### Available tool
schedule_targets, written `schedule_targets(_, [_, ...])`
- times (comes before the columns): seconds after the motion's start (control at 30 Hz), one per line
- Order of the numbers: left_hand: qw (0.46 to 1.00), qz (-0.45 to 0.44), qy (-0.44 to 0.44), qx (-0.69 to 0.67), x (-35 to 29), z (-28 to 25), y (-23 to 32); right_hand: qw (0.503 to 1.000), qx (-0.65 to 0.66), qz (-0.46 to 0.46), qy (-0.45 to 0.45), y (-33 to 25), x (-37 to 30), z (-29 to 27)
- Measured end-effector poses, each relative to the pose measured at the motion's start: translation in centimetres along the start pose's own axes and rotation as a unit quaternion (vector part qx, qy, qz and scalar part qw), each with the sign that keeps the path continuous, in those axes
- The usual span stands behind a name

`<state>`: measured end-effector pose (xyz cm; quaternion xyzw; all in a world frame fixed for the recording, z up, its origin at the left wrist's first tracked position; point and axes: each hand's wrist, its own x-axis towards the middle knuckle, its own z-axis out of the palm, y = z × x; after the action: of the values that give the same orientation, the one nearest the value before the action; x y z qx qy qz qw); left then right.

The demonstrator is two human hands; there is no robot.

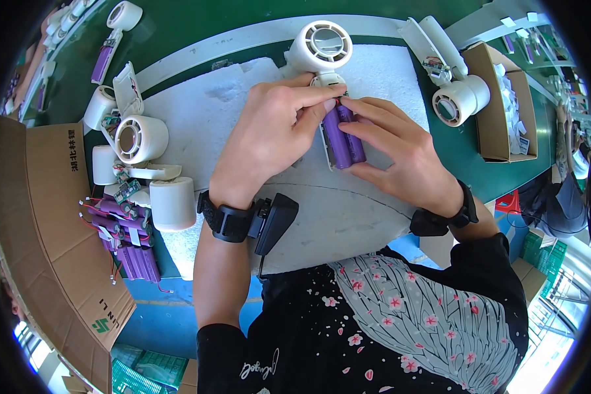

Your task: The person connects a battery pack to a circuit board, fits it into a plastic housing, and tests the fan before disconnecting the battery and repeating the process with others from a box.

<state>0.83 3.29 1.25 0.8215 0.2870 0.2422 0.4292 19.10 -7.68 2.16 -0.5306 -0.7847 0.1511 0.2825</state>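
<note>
A white handheld fan lies on the foam pad in front of me, its round head pointing away and its handle shell open. Two purple battery cells sit side by side in the handle. My left hand is closed at the fan's neck, thumb and forefinger together by the top of the cells; the small parts under these fingertips are hidden. My right hand curls over the cells from the right, its fingers along their top and side and its thumb near their lower end.
White foam pad on a green table. At left are several opened fans, purple battery packs with red wires, and a large cardboard box. At right lie an opened fan and a small box of white parts.
</note>
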Motion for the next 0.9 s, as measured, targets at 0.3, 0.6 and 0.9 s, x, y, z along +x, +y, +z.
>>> schedule_targets(0.3, [0.998,0.04,0.042,-0.02,-0.1,0.6,-0.6,0.999,-0.031,0.023,0.001,-0.4,-0.2,0.4])
schedule_targets(0.6, [0.996,-0.038,-0.004,-0.076,-0.1,0.0,-0.9,0.996,0.054,0.077,0.005,-0.6,0.6,0.3])
schedule_targets(0.9, [0.987,-0.087,-0.038,-0.133,0.0,-0.1,-1.1,0.986,0.144,0.08,-0.037,0.6,1.4,0.4])
